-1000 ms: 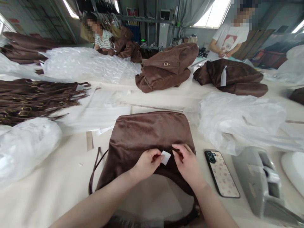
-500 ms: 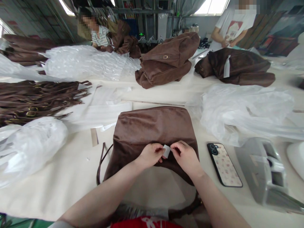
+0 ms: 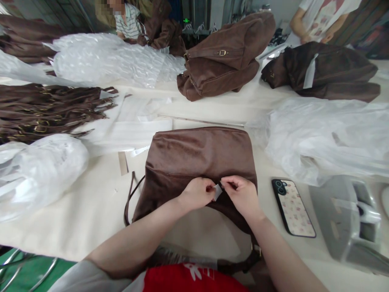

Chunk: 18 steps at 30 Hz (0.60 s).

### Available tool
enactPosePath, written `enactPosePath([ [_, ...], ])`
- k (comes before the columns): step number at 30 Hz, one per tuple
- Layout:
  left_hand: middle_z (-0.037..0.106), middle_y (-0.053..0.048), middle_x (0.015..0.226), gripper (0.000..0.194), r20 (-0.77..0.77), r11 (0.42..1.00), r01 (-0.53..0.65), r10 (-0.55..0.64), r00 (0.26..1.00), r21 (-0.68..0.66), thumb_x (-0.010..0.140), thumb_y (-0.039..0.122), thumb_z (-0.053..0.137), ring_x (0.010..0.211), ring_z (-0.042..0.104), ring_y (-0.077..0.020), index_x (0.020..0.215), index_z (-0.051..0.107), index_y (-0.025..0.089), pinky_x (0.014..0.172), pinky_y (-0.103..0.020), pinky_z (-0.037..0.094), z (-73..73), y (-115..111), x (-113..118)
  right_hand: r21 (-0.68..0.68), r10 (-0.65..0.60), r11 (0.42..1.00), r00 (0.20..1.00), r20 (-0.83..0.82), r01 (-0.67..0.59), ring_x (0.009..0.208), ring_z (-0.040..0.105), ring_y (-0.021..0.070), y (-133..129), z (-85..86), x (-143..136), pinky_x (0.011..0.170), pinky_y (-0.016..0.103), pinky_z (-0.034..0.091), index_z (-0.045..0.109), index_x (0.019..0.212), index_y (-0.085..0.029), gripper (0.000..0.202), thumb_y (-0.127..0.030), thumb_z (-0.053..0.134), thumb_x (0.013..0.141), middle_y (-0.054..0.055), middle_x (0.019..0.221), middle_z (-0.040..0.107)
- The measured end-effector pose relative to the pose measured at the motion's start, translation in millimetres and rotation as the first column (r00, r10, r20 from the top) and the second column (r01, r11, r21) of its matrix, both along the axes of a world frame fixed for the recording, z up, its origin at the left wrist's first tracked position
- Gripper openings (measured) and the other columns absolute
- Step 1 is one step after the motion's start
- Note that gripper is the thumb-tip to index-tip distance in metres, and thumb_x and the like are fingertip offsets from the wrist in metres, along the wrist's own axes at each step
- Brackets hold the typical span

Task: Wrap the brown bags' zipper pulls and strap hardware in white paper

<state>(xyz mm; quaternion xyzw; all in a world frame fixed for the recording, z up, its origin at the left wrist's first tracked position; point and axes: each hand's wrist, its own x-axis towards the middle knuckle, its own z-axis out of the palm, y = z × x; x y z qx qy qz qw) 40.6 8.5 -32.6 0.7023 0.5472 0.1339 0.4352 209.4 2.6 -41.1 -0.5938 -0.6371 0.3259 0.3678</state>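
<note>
A brown leather bag (image 3: pixel 199 150) lies flat on the cream-covered table, its strap side towards me. Over its zipper line, my left hand (image 3: pixel 197 194) is closed, pinching a small pale slip (image 3: pixel 218 192) between thumb and fingers. Close beside it, my right hand (image 3: pixel 242 196) is pinched at the right end of the zipper line. A small dark bit shows at its fingertips, too small to name. A thin dark cord (image 3: pixel 130 198) trails from the bag's left side.
A patterned phone (image 3: pixel 294 209) and a grey tape dispenser (image 3: pixel 343 219) sit to the right. Clear plastic bags (image 3: pixel 331 138) lie behind them. Brown straps (image 3: pixel 51 109) are piled at left. More brown bags (image 3: pixel 225 56) stand at the back, where two people are.
My view has tilted down. Both hands have stayed over the zipper line; the pale slip has turned and is more covered, and the right fingertips have shifted up off it to the zipper's end.
</note>
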Motion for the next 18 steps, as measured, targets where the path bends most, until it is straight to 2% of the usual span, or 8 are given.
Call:
enactPosePath([
  [3, 0.068, 0.001, 0.062, 0.021, -0.023, 1.0, 0.026, -0.026, 0.999, 0.011, 0.075, 0.019, 0.047, 0.059, 0.063, -0.0133, 0.066, 0.066, 0.019, 0.054, -0.02, 0.044, 3.5, 0, -4, -0.064, 0.042, 0.997, 0.996, -0.074, -0.046, 0.075, 0.069, 0.0173, 3, -3.0, -6, 0.073, 0.028, 0.054, 0.073, 0.081, -0.023, 0.012, -0.024, 0.063, 0.076, 0.0, 0.084, 0.074],
  [5, 0.068, 0.001, 0.062, 0.021, -0.01, 1.0, 0.011, -0.011, 1.0, -0.001, 0.076, 0.02, 0.047, 0.059, 0.063, -0.013, 0.068, 0.066, 0.019, 0.053, -0.02, 0.043, 5.3, -1, -8, -0.059, 0.05, 0.997, 0.994, -0.095, -0.056, 0.077, 0.069, 0.0176, 2, -2.5, -7, 0.074, 0.028, 0.054, 0.073, 0.083, -0.023, 0.013, -0.024, 0.062, 0.077, 0.001, 0.085, 0.074],
  [10, 0.066, 0.001, 0.059, 0.023, 0.009, 0.991, -0.12, 0.121, 0.993, -0.06, 0.078, 0.021, 0.044, 0.054, 0.063, -0.0131, 0.075, 0.067, 0.018, 0.051, -0.02, 0.043, 6.8, -3, -14, 0.142, 0.095, 0.985, 0.995, 0.035, -0.099, 0.078, 0.067, 0.0178, -7, 4.4, -9, 0.075, 0.029, 0.053, 0.071, 0.084, -0.022, 0.015, -0.02, 0.057, 0.081, 0.003, 0.085, 0.072],
  [14, 0.064, 0.001, 0.058, 0.023, 0.061, 0.982, -0.17, 0.165, 0.984, 0.084, 0.076, 0.016, 0.044, 0.053, 0.058, -0.0114, 0.065, 0.065, 0.017, 0.052, -0.02, 0.04, 3.5, -7, -8, 0.213, 0.108, 0.967, 0.982, 0.156, -0.14, 0.075, 0.064, 0.0175, -11, 6.0, -13, 0.073, 0.03, 0.051, 0.068, 0.081, -0.021, 0.014, -0.014, 0.056, 0.081, 0.003, 0.082, 0.07],
  [18, 0.061, 0.001, 0.058, 0.023, 0.128, 0.955, -0.22, 0.198, 0.972, 0.198, 0.076, 0.014, 0.044, 0.053, 0.053, -0.0099, 0.064, 0.063, 0.017, 0.051, -0.02, 0.037, -0.8, -12, 0, 0.207, 0.121, 0.967, 0.983, 0.14, -0.149, 0.075, 0.064, 0.0174, -10, 5.8, -15, 0.072, 0.029, 0.05, 0.067, 0.081, -0.021, 0.014, -0.013, 0.057, 0.08, 0.003, 0.082, 0.069],
])
